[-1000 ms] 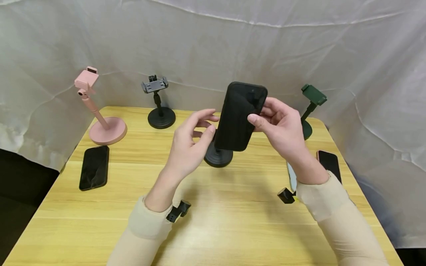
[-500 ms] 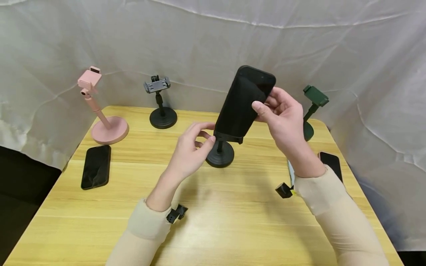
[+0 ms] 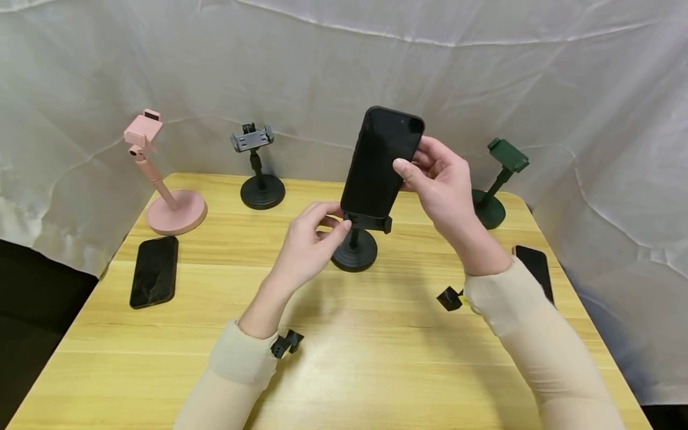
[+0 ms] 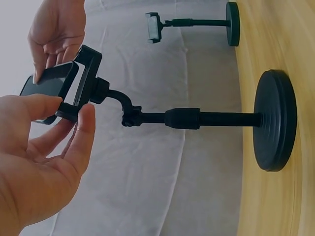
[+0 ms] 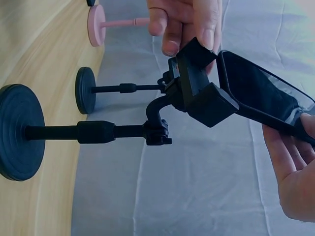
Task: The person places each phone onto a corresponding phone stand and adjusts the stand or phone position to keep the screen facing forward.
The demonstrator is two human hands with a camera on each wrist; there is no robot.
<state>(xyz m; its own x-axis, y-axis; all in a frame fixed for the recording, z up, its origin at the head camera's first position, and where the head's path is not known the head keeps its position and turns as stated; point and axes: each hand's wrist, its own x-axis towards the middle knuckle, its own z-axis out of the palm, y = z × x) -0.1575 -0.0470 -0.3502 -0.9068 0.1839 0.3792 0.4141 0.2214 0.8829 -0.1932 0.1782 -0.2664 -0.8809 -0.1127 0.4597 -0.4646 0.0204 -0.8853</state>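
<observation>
In the head view my right hand (image 3: pixel 443 185) grips a black phone (image 3: pixel 378 164) by its right edge, thumb on the screen. The phone is tilted, its lower end right at the clamp (image 3: pixel 371 223) of a black phone stand, whose round base (image 3: pixel 356 254) rests on the table. My left hand (image 3: pixel 309 239) pinches the clamp's left end between thumb and fingers. From the right wrist view, the clamp (image 5: pixel 199 81) shows a gap between its two jaws, and the phone (image 5: pixel 266 93) is in front of it, outside that gap.
Behind, on the wooden table (image 3: pixel 365 358), stand a pink phone stand (image 3: pixel 177 214), a black stand with a grey clamp (image 3: pixel 260 191) and a green stand (image 3: pixel 507 156). One black phone (image 3: pixel 154 272) lies at left, another phone (image 3: pixel 532 266) at right beside my sleeve.
My right hand has raised the phone, then shifted it left over the clamp. My left hand has lowered and taken hold of the clamp's left end.
</observation>
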